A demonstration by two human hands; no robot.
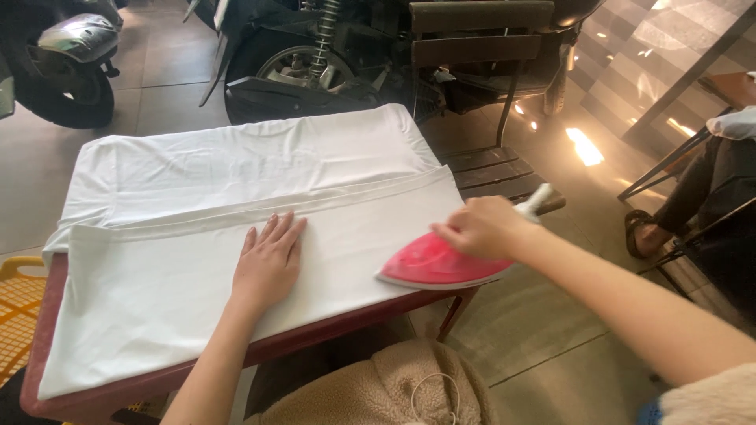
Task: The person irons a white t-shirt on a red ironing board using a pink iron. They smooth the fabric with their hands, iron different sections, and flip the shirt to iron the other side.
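red table (331, 334), white cloth (236, 205), tiled floor (543, 330)

No packages, labels, signs or screens in view.
Checked the whole head view, edge to edge: nothing boxed, wrapped, tagged, posted or lit up as a display (the bright patches at the top right are only glare on the floor).
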